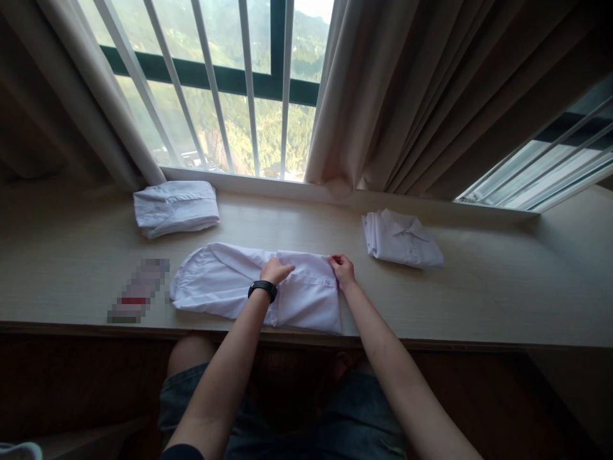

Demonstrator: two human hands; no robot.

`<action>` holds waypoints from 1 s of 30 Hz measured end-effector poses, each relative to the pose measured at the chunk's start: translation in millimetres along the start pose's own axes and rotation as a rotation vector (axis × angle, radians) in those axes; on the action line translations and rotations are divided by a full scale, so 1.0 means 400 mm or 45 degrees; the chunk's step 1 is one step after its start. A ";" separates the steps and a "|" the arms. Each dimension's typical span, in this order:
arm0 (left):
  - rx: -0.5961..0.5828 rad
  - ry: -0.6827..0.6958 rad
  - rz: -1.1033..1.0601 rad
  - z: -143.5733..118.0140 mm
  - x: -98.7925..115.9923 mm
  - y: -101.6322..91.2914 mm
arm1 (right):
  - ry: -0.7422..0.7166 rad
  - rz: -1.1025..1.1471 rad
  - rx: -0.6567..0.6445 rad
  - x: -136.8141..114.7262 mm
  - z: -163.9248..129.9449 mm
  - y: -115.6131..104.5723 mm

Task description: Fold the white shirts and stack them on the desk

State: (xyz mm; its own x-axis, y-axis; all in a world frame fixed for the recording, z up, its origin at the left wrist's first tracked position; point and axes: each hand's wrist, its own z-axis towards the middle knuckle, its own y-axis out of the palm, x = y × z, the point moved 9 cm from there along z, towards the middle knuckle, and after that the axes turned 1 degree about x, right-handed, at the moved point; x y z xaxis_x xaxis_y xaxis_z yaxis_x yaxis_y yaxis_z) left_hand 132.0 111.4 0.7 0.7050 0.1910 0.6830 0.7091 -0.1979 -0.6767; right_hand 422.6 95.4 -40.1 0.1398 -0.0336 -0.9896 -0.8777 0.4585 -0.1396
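**Half-folded white shirt on the window ledge**

A pale wooden ledge [479, 300] runs under a barred window [230, 89], with beige curtains [421, 102] bunched at its right side and a green hillside beyond the glass. The white shirt [225, 281] being worked lies along the ledge's front edge, near the middle, already narrowed into a long band with its rounded end towards the left. The left hand [276, 271], a dark watch [262, 289] on its wrist, rests on top of the band near its middle, fingers held close together and pressing down on the cloth. The right hand [342, 268] sits at the band's right end, towards its back corner, thumb and fingers pinching the edge of the fabric.

Two more white shirts are on the ledge: one folded shirt [176, 207] by the back edge on the left, and a second folded shirt [402, 239], collar up, towards the back on the right. A blurred flat object [138, 291] lies near the front edge, left of the shirt in hand.

The band's near side sits close to the ledge's front edge, so a tug towards the body could slide it off. If the pressing hand lifts while the pinched end moves, the layers underneath could shift and the fold come out crooked.
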 end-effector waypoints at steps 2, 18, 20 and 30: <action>-0.015 0.007 -0.021 0.003 0.001 0.003 | 0.005 0.001 -0.002 0.000 0.002 -0.001; 0.403 -0.041 -0.241 0.006 -0.069 -0.085 | -0.168 -0.416 0.033 -0.051 -0.045 0.020; 0.396 -0.035 -0.248 -0.006 -0.073 -0.083 | -0.314 -0.600 -0.039 -0.096 -0.107 0.032; 0.283 0.344 0.015 -0.026 -0.003 -0.055 | -0.622 -1.319 -0.496 -0.159 -0.421 0.217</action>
State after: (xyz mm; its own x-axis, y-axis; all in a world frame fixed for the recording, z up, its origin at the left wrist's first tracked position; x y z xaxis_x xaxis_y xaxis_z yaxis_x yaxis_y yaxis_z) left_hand 115.5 105.5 17.5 0.7075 -0.0773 0.7025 0.7056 0.0213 -0.7083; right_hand 260.3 -12.1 4.8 0.9430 0.1512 -0.2963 -0.3142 0.1117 -0.9428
